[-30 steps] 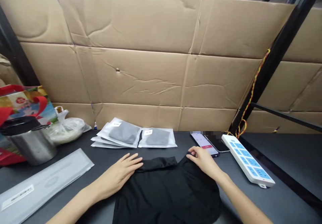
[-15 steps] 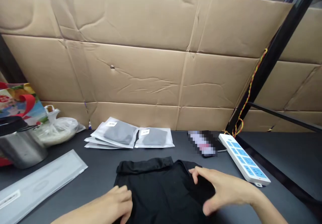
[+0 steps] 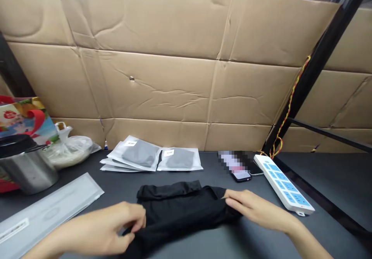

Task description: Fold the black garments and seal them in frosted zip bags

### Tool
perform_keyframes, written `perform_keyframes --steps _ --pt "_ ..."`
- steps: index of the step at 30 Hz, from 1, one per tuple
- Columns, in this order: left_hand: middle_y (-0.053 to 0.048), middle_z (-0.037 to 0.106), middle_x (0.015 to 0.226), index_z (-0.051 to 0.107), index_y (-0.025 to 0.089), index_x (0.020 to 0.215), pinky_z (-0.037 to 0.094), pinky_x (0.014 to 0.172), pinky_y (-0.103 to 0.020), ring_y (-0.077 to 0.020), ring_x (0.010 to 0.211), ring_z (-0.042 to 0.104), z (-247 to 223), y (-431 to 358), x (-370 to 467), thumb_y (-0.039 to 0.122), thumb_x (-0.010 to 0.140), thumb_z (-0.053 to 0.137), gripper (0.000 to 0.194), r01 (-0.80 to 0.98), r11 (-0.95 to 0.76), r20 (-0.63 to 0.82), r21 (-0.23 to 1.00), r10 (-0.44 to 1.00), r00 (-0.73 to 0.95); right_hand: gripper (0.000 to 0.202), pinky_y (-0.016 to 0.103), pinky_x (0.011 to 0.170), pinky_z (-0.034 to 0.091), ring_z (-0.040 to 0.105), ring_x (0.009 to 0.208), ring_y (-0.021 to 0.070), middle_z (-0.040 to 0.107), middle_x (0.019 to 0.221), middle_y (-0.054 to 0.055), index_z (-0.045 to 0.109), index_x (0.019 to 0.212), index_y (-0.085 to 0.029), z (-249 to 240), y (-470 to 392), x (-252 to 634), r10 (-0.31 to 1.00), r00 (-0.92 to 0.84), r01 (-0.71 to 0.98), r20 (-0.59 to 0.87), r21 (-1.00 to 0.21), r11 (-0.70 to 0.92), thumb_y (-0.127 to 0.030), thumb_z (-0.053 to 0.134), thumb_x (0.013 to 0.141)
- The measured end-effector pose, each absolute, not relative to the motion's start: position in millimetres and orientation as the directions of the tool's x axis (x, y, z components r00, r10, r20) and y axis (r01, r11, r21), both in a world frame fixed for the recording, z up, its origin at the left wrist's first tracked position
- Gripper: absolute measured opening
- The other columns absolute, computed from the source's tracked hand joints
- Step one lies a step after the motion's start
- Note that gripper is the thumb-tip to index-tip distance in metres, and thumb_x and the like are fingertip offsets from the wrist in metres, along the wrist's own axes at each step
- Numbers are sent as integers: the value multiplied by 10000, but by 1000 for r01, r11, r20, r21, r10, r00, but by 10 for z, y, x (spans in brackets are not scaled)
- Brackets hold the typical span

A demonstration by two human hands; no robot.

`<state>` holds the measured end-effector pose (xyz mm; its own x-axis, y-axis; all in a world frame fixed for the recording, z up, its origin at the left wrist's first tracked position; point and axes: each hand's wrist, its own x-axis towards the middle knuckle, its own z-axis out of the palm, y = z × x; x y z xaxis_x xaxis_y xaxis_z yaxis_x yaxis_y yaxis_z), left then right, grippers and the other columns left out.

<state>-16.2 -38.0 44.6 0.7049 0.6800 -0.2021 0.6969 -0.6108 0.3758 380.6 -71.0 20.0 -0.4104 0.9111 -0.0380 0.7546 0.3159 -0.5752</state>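
Note:
A black garment [image 3: 180, 212] lies on the dark tabletop in front of me, with a rolled or folded band along its far edge. Its near part is gathered up between my hands. My left hand [image 3: 116, 226] grips the left side of the fabric, fingers curled and thumb bent in. At the upper right corner of the cloth, my right hand [image 3: 250, 208] pinches the fabric between thumb and fingers. What kind of garment it is, I cannot make out.
Packed flat plastic pouches [image 3: 136, 154] lie by the cardboard wall [image 3: 162, 84]. A long frosted pouch [image 3: 58, 208], a steel mug [image 3: 31, 173], a tied plastic bag [image 3: 69, 150] and a colourful bag [image 3: 26, 115] are left. A phone [image 3: 241, 175] and power strip [image 3: 285, 185] sit right.
The garment's near part has been lifted and folded away from me. My right hand has closed on the cloth's upper right corner. My left hand has shifted a little left, holding the fabric.

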Motion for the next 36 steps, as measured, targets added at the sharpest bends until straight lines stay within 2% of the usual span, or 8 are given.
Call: perform_keyframes --steps 3,8,13,19,23,26,31,36 --pt "27 552 773 504 193 795 403 621 -192 -146 719 515 564 82 -128 205 811 413 94 680 -561 -117 471 725 679 403 262 598 373 520 631 153 590 677 -20 525 686 -217 40 -397 3790 965 -256 804 62 -541 248 -458 339 952" --pt "-24 588 812 549 167 778 453 674 -262 -192 745 569 156 468 -91 199 806 446 111 788 -545 -32 286 816 576 283 270 599 375 543 669 178 592 700 -6 514 730 -219 -268 -151 3722 985 -62 845 159 -516 137 -457 478 878" --pt "-66 524 1327 532 252 1257 408 1022 -383 -254 1218 494 -113 277 -178 276 926 448 342 740 -647 266 181 757 597 325 314 689 406 588 820 240 626 856 62 533 855 -226 -345 -362 3830 931 149 914 332 -406 -2 -549 506 835" --pt "35 285 1527 236 399 1460 342 1089 -468 -258 1382 296 -256 53 -150 353 997 375 486 667 -730 114 150 683 721 301 258 544 334 551 607 184 584 626 -7 487 673 -231 -441 -466 4104 988 150 873 34 -474 -116 -498 512 810" --pt "40 270 1529 225 386 1464 327 1101 -459 -246 1388 277 -366 4 81 346 1004 365 482 661 -733 135 162 679 721 220 245 555 342 547 616 167 564 622 -31 441 670 -233 -289 -382 4225 970 209 842 122 -527 -115 -404 522 780" --pt "23 295 1521 241 363 1464 321 1106 -459 -249 1385 282 -423 -11 242 337 998 389 490 640 -747 188 177 664 723 90 256 547 333 547 600 166 578 675 -29 438 737 -242 -37 -380 4065 910 298 887 288 -436 -152 -295 500 774" --pt "-3 314 1515 278 343 1459 308 1105 -493 -265 1389 269 -451 -5 325 327 991 405 485 625 -751 196 213 659 726 86 292 531 352 562 704 220 570 796 34 440 805 -251 184 -445 3261 860 54 988 508 -152 27 -169 431 829" --pt "-16 307 1519 283 330 1460 298 1102 -514 -271 1394 252 -442 -22 330 346 994 385 477 646 -728 163 228 683 712 183 309 578 451 605 758 247 610 842 75 521 864 -216 -75 -420 2565 918 -168 982 360 -22 188 -54 453 811"
